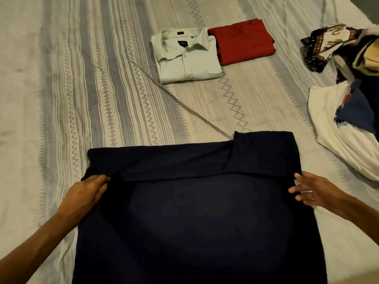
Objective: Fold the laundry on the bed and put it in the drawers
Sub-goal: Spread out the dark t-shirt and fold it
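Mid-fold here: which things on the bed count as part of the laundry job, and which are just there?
Part of the job:
- navy garment, left hand pinching its edge, right hand at the other side
- folded white shirt
- folded red garment
- unfolded clothes pile at right

Just there:
- striped bedsheet

the white shirt point(185, 58) has dark collar labels, their print too small to read.
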A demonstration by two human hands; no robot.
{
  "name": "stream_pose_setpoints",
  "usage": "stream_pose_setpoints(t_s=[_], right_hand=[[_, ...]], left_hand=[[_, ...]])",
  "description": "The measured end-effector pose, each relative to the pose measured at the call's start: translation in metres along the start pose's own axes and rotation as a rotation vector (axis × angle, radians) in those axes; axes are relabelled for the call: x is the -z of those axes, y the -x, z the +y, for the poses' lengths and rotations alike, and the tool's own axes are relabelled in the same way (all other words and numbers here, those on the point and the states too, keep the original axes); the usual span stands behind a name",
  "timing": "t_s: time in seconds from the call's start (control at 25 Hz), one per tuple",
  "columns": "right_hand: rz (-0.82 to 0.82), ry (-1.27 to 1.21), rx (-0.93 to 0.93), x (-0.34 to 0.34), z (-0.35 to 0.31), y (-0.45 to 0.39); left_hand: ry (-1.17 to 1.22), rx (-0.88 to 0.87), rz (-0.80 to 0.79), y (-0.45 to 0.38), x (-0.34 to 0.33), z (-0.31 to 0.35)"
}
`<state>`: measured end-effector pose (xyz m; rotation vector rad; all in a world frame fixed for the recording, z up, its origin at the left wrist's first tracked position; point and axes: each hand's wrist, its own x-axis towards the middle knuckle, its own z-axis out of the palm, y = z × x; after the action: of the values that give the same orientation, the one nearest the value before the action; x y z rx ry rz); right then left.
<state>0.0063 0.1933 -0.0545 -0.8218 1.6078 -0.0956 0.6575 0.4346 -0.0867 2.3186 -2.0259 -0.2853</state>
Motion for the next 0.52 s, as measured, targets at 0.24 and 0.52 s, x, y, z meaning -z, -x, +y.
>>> stream_pose_setpoints(t_s=[0.24, 0.52], right_hand=[[0.058, -0.226, 0.162, -0.006, 0.014, -0.013], [0.054, -0.177, 0.084, 0.017, 0.023, -0.013]], left_hand=[[-0.038, 0.066, -0.046, 0.01, -0.009, 0.006], [-0.119, 0.009, -0.058, 0.023, 0.006, -0.006]])
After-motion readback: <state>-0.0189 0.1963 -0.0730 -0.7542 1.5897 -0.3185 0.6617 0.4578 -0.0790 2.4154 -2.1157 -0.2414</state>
